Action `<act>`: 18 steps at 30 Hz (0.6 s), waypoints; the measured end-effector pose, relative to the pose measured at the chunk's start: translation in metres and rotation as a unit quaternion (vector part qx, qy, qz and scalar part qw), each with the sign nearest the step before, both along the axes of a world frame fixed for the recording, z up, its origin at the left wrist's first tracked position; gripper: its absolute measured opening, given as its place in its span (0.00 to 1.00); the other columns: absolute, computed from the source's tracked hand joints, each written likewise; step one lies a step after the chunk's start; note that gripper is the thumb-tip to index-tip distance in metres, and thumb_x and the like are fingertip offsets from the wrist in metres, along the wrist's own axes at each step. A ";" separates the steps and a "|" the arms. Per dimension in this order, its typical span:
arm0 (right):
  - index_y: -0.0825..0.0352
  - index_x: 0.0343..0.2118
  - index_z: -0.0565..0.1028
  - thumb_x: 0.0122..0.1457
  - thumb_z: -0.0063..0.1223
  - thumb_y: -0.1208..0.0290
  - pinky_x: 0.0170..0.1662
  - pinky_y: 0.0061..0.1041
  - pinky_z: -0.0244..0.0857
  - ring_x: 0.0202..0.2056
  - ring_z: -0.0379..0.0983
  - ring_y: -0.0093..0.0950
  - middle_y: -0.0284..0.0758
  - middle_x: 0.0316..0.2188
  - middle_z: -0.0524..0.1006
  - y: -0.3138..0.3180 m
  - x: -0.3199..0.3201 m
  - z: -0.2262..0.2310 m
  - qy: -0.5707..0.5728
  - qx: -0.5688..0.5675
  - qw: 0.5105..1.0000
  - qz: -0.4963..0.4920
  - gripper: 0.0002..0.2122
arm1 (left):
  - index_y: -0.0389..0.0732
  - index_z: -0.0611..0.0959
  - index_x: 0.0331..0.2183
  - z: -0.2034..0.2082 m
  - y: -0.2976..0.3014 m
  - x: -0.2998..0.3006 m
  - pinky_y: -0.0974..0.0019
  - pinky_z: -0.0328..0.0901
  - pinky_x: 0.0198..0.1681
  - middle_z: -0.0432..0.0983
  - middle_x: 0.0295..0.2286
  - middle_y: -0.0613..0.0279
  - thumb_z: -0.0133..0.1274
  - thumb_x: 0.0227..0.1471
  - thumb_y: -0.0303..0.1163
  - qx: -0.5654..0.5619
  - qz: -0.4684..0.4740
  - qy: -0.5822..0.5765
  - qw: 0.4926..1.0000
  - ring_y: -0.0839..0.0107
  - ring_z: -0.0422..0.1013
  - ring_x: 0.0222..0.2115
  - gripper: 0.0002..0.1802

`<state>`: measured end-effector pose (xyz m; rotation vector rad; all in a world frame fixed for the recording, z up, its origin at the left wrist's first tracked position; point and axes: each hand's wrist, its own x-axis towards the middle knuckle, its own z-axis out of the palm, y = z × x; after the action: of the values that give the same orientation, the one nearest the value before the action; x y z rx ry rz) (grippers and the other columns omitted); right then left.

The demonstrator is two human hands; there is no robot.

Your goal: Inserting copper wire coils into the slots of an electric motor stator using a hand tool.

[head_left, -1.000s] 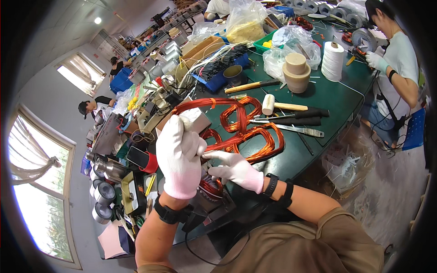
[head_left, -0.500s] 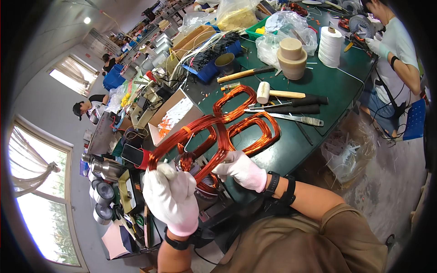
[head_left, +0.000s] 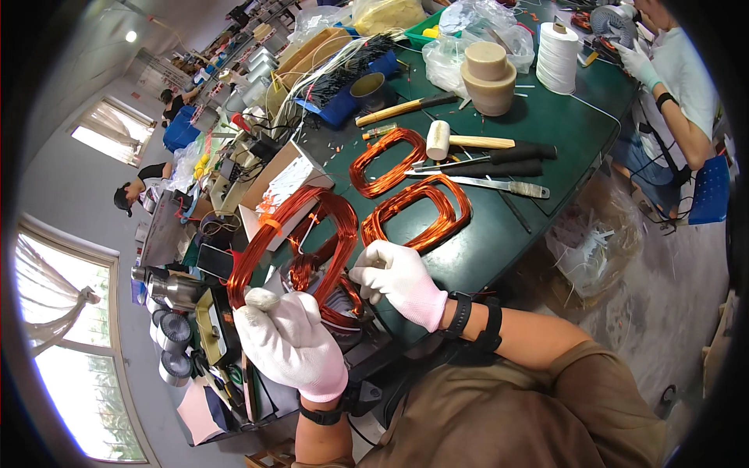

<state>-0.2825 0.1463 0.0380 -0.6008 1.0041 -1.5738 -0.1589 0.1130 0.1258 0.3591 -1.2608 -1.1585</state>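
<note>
A large loop of copper wire, a coil point(head_left: 337, 222) bound with an orange tie, stands tilted up in front of me. My left hand point(head_left: 289, 335), in a white glove, is closed round its lower left end. My right hand point(head_left: 399, 285), gloved too, has its fingers curled beside the coil's right side; what they hold, if anything, is hidden. Behind and below the coil, more copper windings point(head_left: 303, 273) sit in a metal part, partly covered. Beyond my right hand, a copper coil point(head_left: 384, 165) and another copper coil point(head_left: 417, 210) lie on the green table point(head_left: 488, 269).
A white-headed mallet point(head_left: 438, 140), black-handled tools point(head_left: 499, 161) and a hammer point(head_left: 402, 110) lie farther back. A box point(head_left: 253, 195) of white strips stands left, near a phone point(head_left: 214, 261). White thread spool point(head_left: 557, 58) and tan stepped block point(head_left: 488, 82) stand behind. A co-worker point(head_left: 679, 86) works at right.
The held coil has swung more upright and shifted left and down, off the coils on the table. My right hand's fingertips have moved up and left. The whole view has shifted slightly.
</note>
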 end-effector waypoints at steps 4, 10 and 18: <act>0.70 0.34 0.77 0.62 0.59 0.78 0.34 0.23 0.70 0.31 0.77 0.20 0.32 0.30 0.79 0.006 0.004 -0.017 0.048 -0.075 0.996 0.026 0.03 | 0.40 0.78 0.41 0.008 -0.002 0.011 0.72 0.44 0.21 0.48 0.13 0.79 0.38 0.76 0.42 0.004 -0.066 -0.004 0.998 0.84 0.43 0.14 0.20; 0.60 0.32 0.76 0.47 0.59 0.75 0.37 0.35 0.73 0.36 0.78 0.37 0.32 0.33 0.77 0.015 -0.009 -0.033 0.550 -0.315 0.769 -0.078 0.08 | 0.41 0.79 0.40 0.012 -0.005 0.011 0.74 0.46 0.18 0.49 0.12 0.80 0.38 0.76 0.43 0.076 -0.148 0.024 0.986 0.84 0.44 0.12 0.20; 0.60 0.35 0.80 0.55 0.62 0.70 0.40 0.32 0.74 0.36 0.79 0.38 0.34 0.34 0.80 0.024 -0.002 -0.045 0.506 -0.262 0.821 -0.039 0.06 | 0.39 0.79 0.41 0.000 -0.003 0.015 0.74 0.49 0.17 0.49 0.10 0.80 0.37 0.76 0.43 0.080 -0.127 0.007 0.989 0.85 0.43 0.10 0.21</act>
<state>-0.2846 0.1705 -0.0073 -1.9424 1.3382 -1.5859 -0.1444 0.1096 0.1260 0.3142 -1.2297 -1.4827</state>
